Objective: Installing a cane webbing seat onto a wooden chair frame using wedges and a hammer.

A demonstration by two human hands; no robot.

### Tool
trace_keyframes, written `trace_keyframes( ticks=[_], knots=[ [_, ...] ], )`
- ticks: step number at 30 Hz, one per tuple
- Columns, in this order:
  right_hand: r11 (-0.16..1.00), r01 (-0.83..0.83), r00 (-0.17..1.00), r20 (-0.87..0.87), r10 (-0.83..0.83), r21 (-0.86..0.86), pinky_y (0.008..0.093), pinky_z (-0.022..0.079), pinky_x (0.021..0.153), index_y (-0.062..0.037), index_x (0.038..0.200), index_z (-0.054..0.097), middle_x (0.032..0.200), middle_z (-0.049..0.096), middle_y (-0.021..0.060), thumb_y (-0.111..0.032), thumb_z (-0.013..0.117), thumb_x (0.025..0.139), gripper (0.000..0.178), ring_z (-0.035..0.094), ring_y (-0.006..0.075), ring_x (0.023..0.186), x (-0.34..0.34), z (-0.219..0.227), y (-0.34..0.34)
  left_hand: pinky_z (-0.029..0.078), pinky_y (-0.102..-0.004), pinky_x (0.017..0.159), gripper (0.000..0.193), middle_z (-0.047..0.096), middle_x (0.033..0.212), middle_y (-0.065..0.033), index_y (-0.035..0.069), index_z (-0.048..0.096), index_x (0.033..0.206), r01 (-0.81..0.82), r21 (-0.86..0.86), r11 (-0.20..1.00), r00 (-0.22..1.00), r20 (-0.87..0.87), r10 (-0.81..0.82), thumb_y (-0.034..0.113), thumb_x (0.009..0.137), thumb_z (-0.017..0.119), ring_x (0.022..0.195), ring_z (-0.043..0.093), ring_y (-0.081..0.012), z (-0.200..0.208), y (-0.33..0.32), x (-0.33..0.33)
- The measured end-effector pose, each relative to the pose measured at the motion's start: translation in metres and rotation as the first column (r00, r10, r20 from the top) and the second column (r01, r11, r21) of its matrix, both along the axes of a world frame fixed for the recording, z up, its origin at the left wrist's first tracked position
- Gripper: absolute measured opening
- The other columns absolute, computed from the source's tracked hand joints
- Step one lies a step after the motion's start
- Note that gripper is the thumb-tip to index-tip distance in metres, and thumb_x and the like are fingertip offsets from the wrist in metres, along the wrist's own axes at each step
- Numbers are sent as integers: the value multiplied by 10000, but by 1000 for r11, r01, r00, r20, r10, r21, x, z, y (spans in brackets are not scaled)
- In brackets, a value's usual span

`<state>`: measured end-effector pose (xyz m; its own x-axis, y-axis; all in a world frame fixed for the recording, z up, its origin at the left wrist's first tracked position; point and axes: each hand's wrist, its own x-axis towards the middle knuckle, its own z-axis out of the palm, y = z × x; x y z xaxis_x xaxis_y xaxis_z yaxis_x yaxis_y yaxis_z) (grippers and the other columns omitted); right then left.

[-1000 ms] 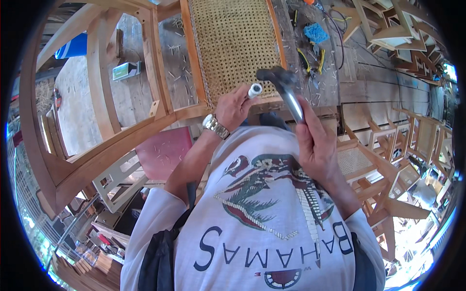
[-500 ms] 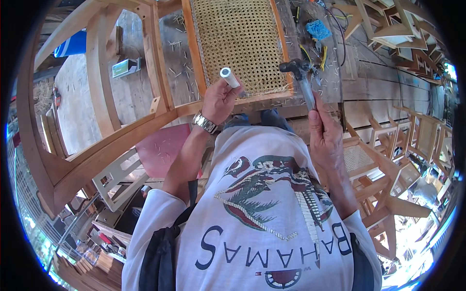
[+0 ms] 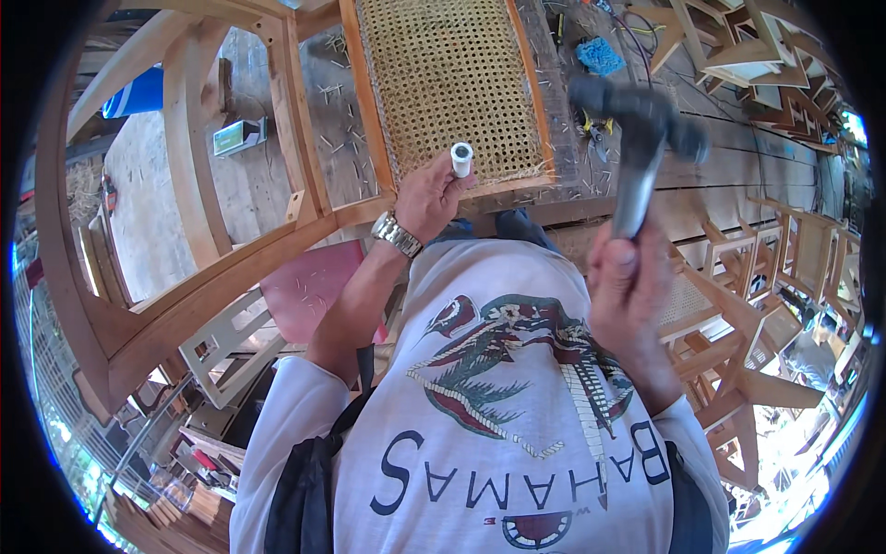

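Observation:
My left hand (image 3: 432,201) grips a white cylindrical tool (image 3: 461,162) with a dark round centre in its upper end. It stands at the near edge of a woven cane panel (image 3: 443,74) set in a wooden frame (image 3: 367,97); its lower end is hidden by my fingers. In my right hand (image 3: 631,286) is a claw hammer (image 3: 637,175), its dark head raised and smeared by motion, apart from the white tool and to the right of it. The fingers of my right hand wrap round the grey handle.
A large wooden chair frame (image 3: 305,138) stands at the left, with a small green-and-white box (image 3: 240,138) behind it. Pliers (image 3: 597,138) and a blue cloth (image 3: 600,57) lie on the workbench. Wooden chair frames (image 3: 738,342) crowd the right. A red seat (image 3: 309,286) is at lower left.
The hammer has risen toward me and to the right. My left hand has shifted slightly right, with the white tool turned more upright.

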<state>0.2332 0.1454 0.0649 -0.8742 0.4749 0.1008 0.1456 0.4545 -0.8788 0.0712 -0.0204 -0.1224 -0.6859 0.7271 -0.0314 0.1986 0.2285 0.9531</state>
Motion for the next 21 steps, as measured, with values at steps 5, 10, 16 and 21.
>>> trace_keyframes(
  ticks=[5,10,16,21],
  knots=[
    [961,-262,925,307,223,91,418,541,748,-54,1457,444,1097,673,208,-100,576,983,494,689,344,858,-14,-22,3,496,-464,645,183,641,822,-150,72,583,1002,42,-110,993,984,-169,-61,207,898,651,758,635,-387,7,-1,4],
    [966,-98,988,-89,123,240,401,550,779,-54,1439,472,1158,654,236,-88,579,975,477,696,333,894,-4,-35,-1,507,-455,665,254,649,854,-154,101,608,1120,40,-144,989,985,-160,-63,232,906,647,796,649,-377,6,-1,5],
    [981,-148,985,108,134,124,356,558,708,-93,1450,480,1026,698,215,-106,580,988,473,718,299,833,0,-44,3,527,-296,704,149,686,903,-44,48,625,1058,-164,77,983,948,289,135,95,925,672,789,645,-135,-2,-10,0],
    [999,-8,968,252,-1,33,285,513,662,-79,1457,473,978,699,202,-104,543,1014,449,683,160,781,12,-39,8,515,-266,755,123,668,972,-18,50,617,1076,-209,79,975,923,347,169,41,954,630,876,613,-87,4,-29,-14]
  ],
)
